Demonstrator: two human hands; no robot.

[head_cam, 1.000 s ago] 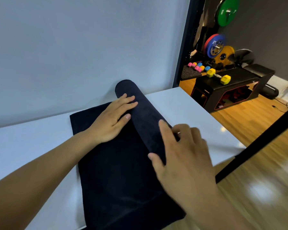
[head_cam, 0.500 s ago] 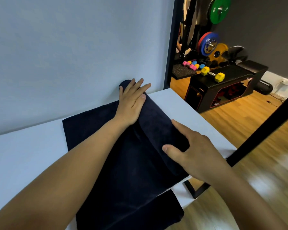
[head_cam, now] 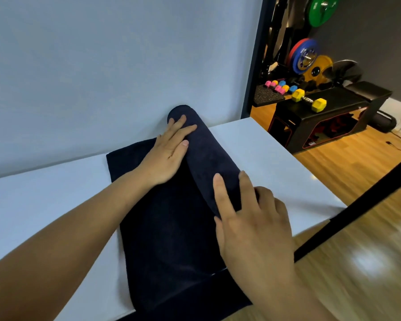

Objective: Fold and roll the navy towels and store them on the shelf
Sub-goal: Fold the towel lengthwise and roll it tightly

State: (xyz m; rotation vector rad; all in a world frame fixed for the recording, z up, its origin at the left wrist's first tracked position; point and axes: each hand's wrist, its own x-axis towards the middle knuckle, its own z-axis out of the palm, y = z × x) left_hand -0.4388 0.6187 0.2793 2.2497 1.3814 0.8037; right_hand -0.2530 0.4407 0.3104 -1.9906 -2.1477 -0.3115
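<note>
I am looking down on a white counter (head_cam: 44, 205) set against a pale wall (head_cam: 102, 66), with the navy towel (head_cam: 171, 239) spread across it from the far edge to the near edge, where its end hangs over. Its right side is wound into a thick roll (head_cam: 208, 158) that runs from the wall slantwise toward the near edge, with the flat, unrolled part lying to the left of it. The left hand (head_cam: 169, 156) rests flat on the far end of the roll, its fingers (head_cam: 183, 133) straight and close together, pressing and not clasping. The right hand (head_cam: 252, 228) lies on the near end, its fingers (head_cam: 222, 193) spread and laid over the top of the roll, also not clenched. Beyond the counter's right edge I can see a wooden floor (head_cam: 333, 172), a black bench (head_cam: 333, 117) with a yellow dumbbell (head_cam: 309, 100) on it, small coloured dumbbells (head_cam: 280, 85) behind, and weight plates (head_cam: 303, 59) against the dark back wall.
</note>
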